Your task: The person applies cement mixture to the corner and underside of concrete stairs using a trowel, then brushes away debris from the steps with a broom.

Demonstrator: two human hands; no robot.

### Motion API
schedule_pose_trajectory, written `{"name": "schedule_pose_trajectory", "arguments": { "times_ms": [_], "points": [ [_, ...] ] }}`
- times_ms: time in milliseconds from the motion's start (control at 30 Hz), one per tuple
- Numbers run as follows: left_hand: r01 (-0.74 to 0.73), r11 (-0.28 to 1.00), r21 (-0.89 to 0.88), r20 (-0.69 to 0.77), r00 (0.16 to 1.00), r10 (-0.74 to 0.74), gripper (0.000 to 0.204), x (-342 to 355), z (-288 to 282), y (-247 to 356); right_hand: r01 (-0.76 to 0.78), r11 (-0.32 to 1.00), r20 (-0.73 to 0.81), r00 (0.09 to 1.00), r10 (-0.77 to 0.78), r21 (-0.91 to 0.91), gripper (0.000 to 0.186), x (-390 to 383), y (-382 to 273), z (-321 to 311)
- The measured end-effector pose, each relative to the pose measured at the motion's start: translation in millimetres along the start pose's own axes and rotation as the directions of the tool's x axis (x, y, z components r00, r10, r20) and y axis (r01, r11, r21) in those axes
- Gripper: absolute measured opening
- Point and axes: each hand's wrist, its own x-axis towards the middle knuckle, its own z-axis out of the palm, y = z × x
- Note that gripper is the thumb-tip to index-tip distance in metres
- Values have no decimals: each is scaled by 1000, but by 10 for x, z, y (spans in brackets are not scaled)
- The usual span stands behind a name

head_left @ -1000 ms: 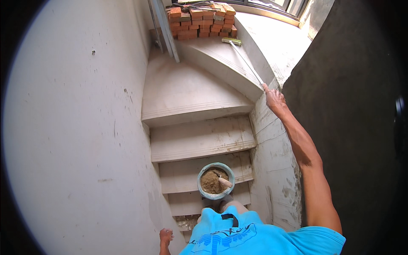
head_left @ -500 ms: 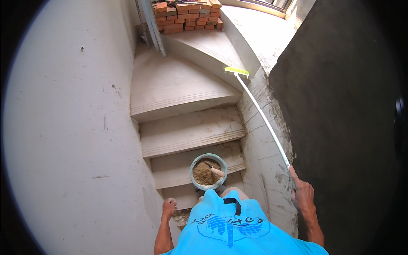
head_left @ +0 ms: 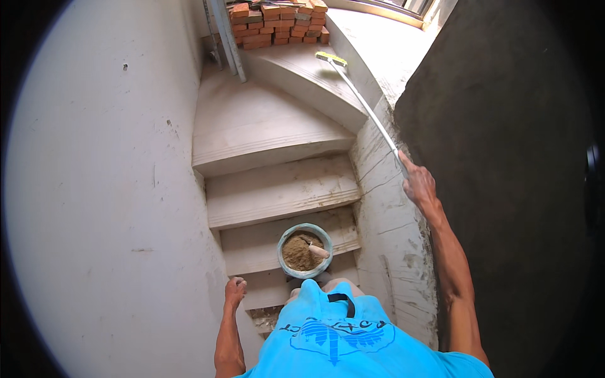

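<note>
My right hand (head_left: 419,184) is closed round the lower end of a long-handled broom (head_left: 368,112), its white pole slanting up and away. The broom's yellow-green bristle head (head_left: 331,58) is held over an upper stair tread, casting a shadow below it. My left hand (head_left: 236,290) hangs beside the left wall with its fingers curled, and I see nothing in it. On a step close in front of me stands a pale green bucket (head_left: 329,258) of sandy brown mortar (head_left: 296,253). A trowel (head_left: 318,251) rests in the mortar, its wooden handle sticking up.
Winding concrete stairs (head_left: 277,186) climb ahead between a white wall (head_left: 120,189) on the left and a low, stained wall (head_left: 384,208) on the right. Stacked red bricks (head_left: 277,26) stand at the top, beside leaning metal bars (head_left: 228,41). A dark grey surface (head_left: 510,189) lies beyond the right wall.
My right arm has reached forward, and the broom head has moved up and left from the riser to above the higher tread. My left hand has shifted slightly left and forward.
</note>
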Motion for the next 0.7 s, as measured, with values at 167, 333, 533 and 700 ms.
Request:
{"name": "schedule_pose_trajectory", "arguments": {
  "times_ms": [167,333,533,700],
  "points": [
    [135,991,-21,-13,991,-135,33,-311,-95,-230,48,995,63,997,-43,-85,83,-89,-15,293],
    [357,931,-83,-12,933,-359,26,-802,37,-933,-32,999,198,979,38,-32,97,-1785,131,459],
    [418,908,24,150,896,-417,23,-856,233,-1149,-223,964,328,930,167,144,85,-2939,146,-232],
    [107,993,49,132,985,-113,27,-218,255,-586,-411,804,411,882,231,429,72,-3307,256,-190]
  ]
}}
